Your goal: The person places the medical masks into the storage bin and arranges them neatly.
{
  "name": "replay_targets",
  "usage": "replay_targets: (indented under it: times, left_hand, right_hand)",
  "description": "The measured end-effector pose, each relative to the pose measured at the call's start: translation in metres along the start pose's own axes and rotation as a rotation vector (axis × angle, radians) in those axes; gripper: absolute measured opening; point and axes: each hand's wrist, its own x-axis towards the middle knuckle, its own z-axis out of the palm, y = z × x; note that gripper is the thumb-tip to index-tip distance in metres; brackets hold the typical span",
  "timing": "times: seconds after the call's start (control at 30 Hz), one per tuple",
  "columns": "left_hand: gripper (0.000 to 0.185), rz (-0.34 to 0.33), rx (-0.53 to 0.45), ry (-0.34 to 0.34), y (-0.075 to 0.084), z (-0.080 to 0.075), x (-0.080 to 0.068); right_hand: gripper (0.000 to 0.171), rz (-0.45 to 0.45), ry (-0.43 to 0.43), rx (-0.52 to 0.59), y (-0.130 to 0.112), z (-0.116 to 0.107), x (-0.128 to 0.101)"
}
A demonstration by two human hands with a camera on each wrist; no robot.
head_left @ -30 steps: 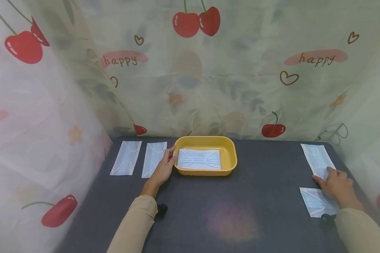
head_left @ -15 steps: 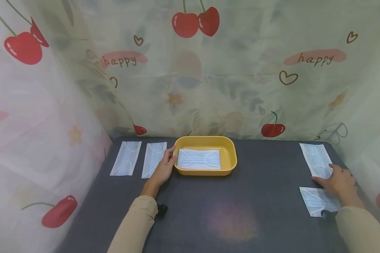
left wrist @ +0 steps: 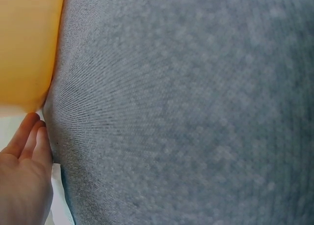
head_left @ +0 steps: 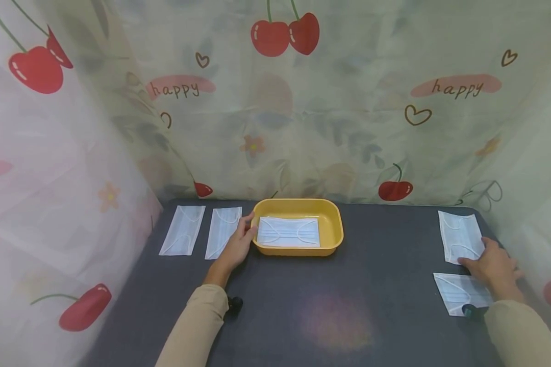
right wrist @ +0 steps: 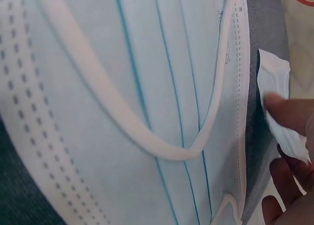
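Observation:
My right hand (head_left: 498, 267) pinches the near right corner of a pale blue face mask (head_left: 459, 234) at the table's far right. In the right wrist view this mask (right wrist: 274, 80) sits between thumb and fingers, its end bent up. A second mask (head_left: 459, 293) lies just nearer, partly under the wrist, and fills much of the right wrist view. My left hand (head_left: 234, 247) rests against the left end of a yellow plastic basket (head_left: 332, 224). Its fingers (left wrist: 43, 141) look straight in the left wrist view. One mask (head_left: 288, 232) lies flat in the basket.
Two more masks, an outer one (head_left: 182, 230) and an inner one (head_left: 221, 229), lie at the back left; my left hand overlaps the inner one. A printed curtain (head_left: 303, 112) closes off the dark table (head_left: 385, 285) behind and at both sides.
The mask in my right hand has turned slightly and shifted a little to the right, its near edge now in my fingers. My left hand and the basket stay put.

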Motion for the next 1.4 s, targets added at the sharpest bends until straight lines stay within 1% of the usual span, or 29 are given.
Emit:
replay_targets:
  times: [0.1, 0.2, 0.27, 0.33, 0.37, 0.47, 0.53, 0.67, 0.77, 0.87, 1.03, 1.23, 1.4]
  left_hand:
    - [0.048, 0.001, 0.003, -0.004, 0.000, 0.001, 0.001]
    - [0.048, 0.021, 0.009, -0.002, 0.000, 0.000, 0.001]
    - [0.049, 0.029, 0.015, 0.003, -0.001, 0.000, 0.001]
    - [0.049, 0.036, 0.018, 0.007, -0.001, 0.000, 0.001]
    - [0.049, 0.030, 0.019, 0.008, -0.001, 0.000, 0.001]
    - [0.049, 0.035, 0.023, 0.004, -0.001, 0.000, 0.001]
    - [0.050, 0.041, 0.021, 0.005, -0.002, 0.000, 0.001]
    - [0.050, 0.032, 0.019, 0.007, -0.003, 0.000, 0.001]
    - [0.050, 0.025, 0.022, 0.003, -0.003, -0.001, 0.000]
    - [0.050, 0.025, 0.028, -0.004, -0.003, -0.001, 0.000]
    - [0.050, 0.029, 0.028, -0.010, -0.001, 0.000, 0.001]
    - [0.050, 0.023, 0.026, -0.003, -0.001, -0.001, 0.000]
    - [0.049, 0.025, 0.027, -0.009, 0.000, -0.001, -0.001]
  right_hand:
    - [0.087, -0.012, 0.021, 0.035, 0.001, 0.002, 0.000]
    - [0.082, -0.006, 0.024, 0.077, -0.001, 0.003, -0.002]
    - [0.080, 0.024, 0.016, 0.111, -0.005, 0.003, -0.003]
    - [0.081, 0.073, -0.003, 0.154, -0.008, 0.004, -0.005]
    - [0.081, 0.092, -0.003, 0.172, -0.010, 0.004, -0.006]
    - [0.078, 0.116, 0.037, 0.203, -0.014, 0.004, -0.008]
    - [0.075, 0.110, 0.084, 0.213, -0.016, 0.004, -0.009]
    - [0.068, 0.069, 0.174, 0.237, -0.018, 0.003, -0.009]
    - [0.065, 0.047, 0.223, 0.259, -0.018, 0.003, -0.010]
    - [0.062, 0.044, 0.266, 0.274, -0.018, 0.004, -0.010]
    - [0.058, 0.050, 0.300, 0.307, -0.022, 0.003, -0.011]
    - [0.054, 0.029, 0.342, 0.376, -0.029, 0.001, -0.013]
    - [0.052, 0.028, 0.374, 0.407, -0.034, -0.001, -0.014]
